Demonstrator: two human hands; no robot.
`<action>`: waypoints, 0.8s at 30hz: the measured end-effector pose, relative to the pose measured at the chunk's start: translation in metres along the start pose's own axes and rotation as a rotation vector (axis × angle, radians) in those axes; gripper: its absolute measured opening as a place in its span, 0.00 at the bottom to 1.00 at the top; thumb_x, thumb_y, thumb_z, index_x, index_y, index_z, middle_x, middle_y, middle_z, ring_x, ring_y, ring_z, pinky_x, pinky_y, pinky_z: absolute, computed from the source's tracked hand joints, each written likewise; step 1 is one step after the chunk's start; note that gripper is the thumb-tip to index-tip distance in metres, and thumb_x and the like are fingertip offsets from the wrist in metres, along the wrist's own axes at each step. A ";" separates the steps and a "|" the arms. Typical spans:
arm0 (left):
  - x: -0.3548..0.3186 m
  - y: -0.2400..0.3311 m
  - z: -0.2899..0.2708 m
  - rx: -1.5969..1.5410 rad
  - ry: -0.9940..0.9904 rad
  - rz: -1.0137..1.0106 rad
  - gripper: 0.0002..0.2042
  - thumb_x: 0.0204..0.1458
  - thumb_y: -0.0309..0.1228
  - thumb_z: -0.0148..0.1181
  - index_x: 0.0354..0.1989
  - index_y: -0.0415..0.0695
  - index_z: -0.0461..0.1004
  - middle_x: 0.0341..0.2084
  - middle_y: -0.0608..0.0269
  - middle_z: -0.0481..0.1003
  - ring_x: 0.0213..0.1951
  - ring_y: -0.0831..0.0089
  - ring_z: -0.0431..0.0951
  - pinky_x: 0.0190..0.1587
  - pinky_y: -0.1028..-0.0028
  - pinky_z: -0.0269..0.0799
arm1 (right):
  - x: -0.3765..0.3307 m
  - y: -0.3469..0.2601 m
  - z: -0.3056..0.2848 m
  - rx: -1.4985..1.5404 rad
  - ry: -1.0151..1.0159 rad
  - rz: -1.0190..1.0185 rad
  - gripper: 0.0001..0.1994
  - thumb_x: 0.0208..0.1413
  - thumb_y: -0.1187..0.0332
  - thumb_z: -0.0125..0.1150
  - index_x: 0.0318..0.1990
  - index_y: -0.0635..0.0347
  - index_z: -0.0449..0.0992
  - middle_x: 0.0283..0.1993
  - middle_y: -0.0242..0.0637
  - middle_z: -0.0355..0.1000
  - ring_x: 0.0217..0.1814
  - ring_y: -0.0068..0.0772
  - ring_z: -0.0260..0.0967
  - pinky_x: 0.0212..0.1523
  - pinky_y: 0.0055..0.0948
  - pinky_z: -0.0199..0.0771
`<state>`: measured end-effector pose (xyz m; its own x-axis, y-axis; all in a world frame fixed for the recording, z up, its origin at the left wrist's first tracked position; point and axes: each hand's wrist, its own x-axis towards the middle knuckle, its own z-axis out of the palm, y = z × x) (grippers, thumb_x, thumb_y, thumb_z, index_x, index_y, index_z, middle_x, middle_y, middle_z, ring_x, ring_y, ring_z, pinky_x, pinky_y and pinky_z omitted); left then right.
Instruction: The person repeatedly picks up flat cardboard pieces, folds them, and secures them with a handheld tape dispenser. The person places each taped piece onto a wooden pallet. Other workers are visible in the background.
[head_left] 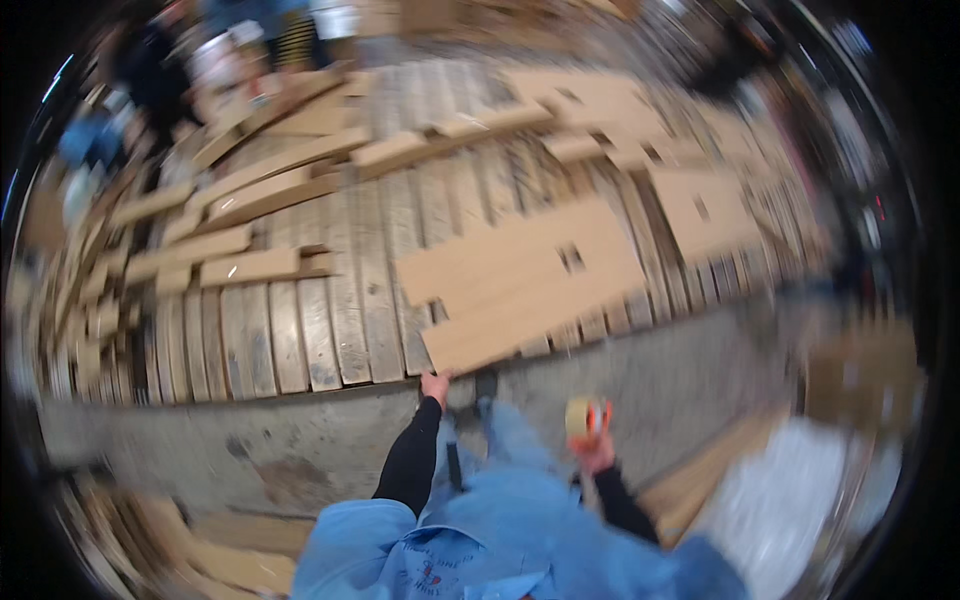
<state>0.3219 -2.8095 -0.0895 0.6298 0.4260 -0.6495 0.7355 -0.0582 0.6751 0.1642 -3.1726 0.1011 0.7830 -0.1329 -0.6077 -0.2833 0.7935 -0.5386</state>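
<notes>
My left hand is at the near left corner of a flat brown cardboard sheet, its fingers closed on the edge. Two cut-outs show in this sheet, one inside it and one at its left edge. The sheet lies on wooden slats. Down to the right, apart from the cardboard, my right hand grips a tape dispenser with an orange-red body and a pale yellowish roll. Motion blur hides the finer detail of both hands.
Folded cardboard pieces lie across the slats at the left and far side. Another notched sheet lies to the right. Clear plastic wrapping and a brown carton are at lower right. Co-workers stand at the far left.
</notes>
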 end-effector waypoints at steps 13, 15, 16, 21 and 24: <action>-0.043 0.071 -0.025 -0.254 0.148 -0.407 0.22 0.51 0.35 0.72 0.52 0.40 0.74 0.42 0.52 0.81 0.42 0.64 0.84 0.37 0.64 0.83 | 0.259 -0.150 -0.184 -0.132 0.326 0.140 0.26 0.55 0.63 0.59 0.63 0.48 0.73 0.57 0.36 0.76 0.57 0.41 0.73 0.51 0.49 0.78; -0.049 0.085 -0.035 -0.661 0.334 -0.259 0.19 0.53 0.34 0.70 0.51 0.40 0.75 0.42 0.56 0.81 0.39 0.66 0.85 0.34 0.67 0.84 | 0.311 -0.188 -0.179 -0.228 0.303 -0.007 0.27 0.55 0.63 0.57 0.65 0.47 0.71 0.59 0.36 0.74 0.55 0.41 0.74 0.50 0.49 0.79; -0.047 0.086 -0.049 -0.711 0.411 -0.212 0.18 0.55 0.34 0.69 0.51 0.39 0.75 0.42 0.57 0.81 0.39 0.65 0.84 0.36 0.65 0.84 | 0.340 -0.207 -0.184 -0.241 0.290 -0.055 0.28 0.55 0.64 0.56 0.66 0.46 0.70 0.61 0.36 0.73 0.56 0.42 0.74 0.50 0.49 0.79; -0.049 0.067 -0.130 -0.893 0.683 -0.190 0.18 0.60 0.37 0.63 0.52 0.38 0.71 0.45 0.56 0.80 0.40 0.61 0.84 0.42 0.53 0.83 | 0.380 -0.235 -0.093 -0.461 0.238 -0.074 0.31 0.58 0.65 0.55 0.71 0.39 0.63 0.65 0.34 0.70 0.58 0.41 0.72 0.48 0.42 0.78; -0.076 0.068 -0.148 -0.843 0.862 -0.178 0.18 0.60 0.36 0.62 0.54 0.41 0.67 0.41 0.57 0.79 0.39 0.59 0.83 0.41 0.51 0.83 | 0.368 -0.219 0.010 -0.627 0.248 -0.181 0.30 0.62 0.59 0.55 0.73 0.35 0.58 0.71 0.32 0.63 0.62 0.40 0.68 0.45 0.38 0.76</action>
<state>0.2870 -2.7124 0.0570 -0.0711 0.8465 -0.5277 0.2001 0.5303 0.8238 0.5197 -3.3893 0.0006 0.7197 -0.4216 -0.5517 -0.4850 0.2634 -0.8339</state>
